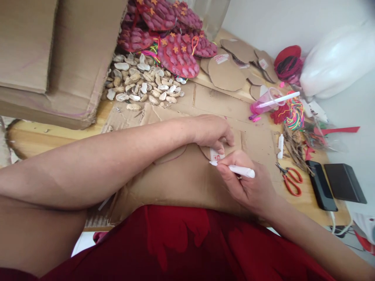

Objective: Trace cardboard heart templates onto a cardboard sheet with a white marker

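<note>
Your wooden table (29, 138) meets a pale wall (254, 23) at the upper right, and a flattened cardboard sheet (181, 183) covers its middle. At the frame's centre, a cardboard cutout (206, 151) lies on that sheet; your left hand (211, 130) presses it with bent fingers, grasping nothing. Just right of centre, your right hand (253, 183) grips one white marker (241, 171), its tip at the cutout's edge. You have one pair of orange-handled scissors (292, 181) and two dark devices (345, 181) at the right, one plastic cup (263, 96) at the upper right, and peanut shells (146, 80), too many to count, at upper centre. The cutout's white label (216, 157) bears red print too small to read.
</note>
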A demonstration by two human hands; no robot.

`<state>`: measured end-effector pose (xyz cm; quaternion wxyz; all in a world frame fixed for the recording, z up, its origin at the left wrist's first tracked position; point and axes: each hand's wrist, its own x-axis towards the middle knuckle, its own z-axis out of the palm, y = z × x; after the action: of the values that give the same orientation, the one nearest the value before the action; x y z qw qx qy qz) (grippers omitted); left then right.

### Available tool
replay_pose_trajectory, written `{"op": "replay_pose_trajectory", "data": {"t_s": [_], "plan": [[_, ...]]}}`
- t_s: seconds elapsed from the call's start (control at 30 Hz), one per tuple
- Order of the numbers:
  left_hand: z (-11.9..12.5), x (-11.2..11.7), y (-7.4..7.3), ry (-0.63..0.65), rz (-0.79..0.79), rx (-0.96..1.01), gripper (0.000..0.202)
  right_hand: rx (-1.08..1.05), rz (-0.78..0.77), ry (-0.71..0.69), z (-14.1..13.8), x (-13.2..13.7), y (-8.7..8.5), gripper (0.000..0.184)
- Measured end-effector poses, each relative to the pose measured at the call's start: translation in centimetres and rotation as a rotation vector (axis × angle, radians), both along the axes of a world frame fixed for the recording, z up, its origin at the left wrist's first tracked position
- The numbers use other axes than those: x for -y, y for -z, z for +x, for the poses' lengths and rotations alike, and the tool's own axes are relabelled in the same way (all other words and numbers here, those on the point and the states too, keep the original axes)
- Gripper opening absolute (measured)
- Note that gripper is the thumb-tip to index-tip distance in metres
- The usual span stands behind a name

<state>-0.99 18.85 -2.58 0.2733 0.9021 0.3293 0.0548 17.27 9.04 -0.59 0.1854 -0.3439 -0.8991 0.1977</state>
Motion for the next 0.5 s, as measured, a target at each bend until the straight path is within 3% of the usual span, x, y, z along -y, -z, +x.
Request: {"op": "replay_pose_trajectory", "data": {"t_s": [0.27,0.5], "plan": [[0.1,0.1,-0.4,-0.026,-0.057,-0.032,0.049,0.169,0.067,0.054,2.8,1.1,-1.0,0.015],[0.0,0.0,0.1,-0.016,-0.035,-0.011,0.045,-0.012,0.056,-0.011,-0.2,-0.2,0.6,0.012]]}}
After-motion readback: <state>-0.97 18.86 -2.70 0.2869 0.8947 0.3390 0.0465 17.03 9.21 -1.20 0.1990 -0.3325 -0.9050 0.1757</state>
